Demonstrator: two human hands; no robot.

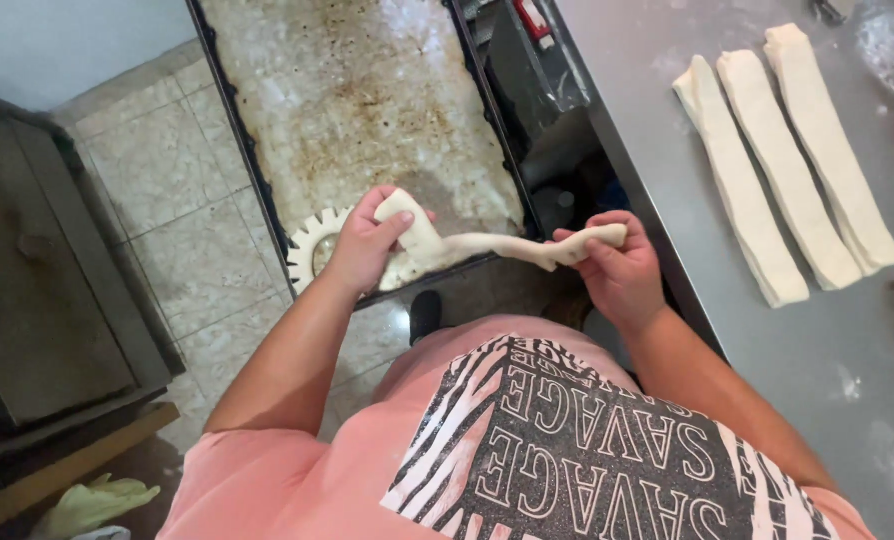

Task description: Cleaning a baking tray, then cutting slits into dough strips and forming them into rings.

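Head view, looking down: strip of pale dough (487, 243) stretched and twisted between two hands, over the near edge of a stained baking tray (357, 100). Left hand (367, 245) closed around one thick end, right hand (617, 270) pinching the other. Probably soft, light, stretchy, easily torn at the thin middle; best held by the thicker ends. Beyond the right grip, three more strips (787, 160) flat on a steel counter (817, 350).

Beige tiled floor (167, 190), grey steel worktable (827, 330), dark metal cabinet (47, 270), pale wall (57, 40)
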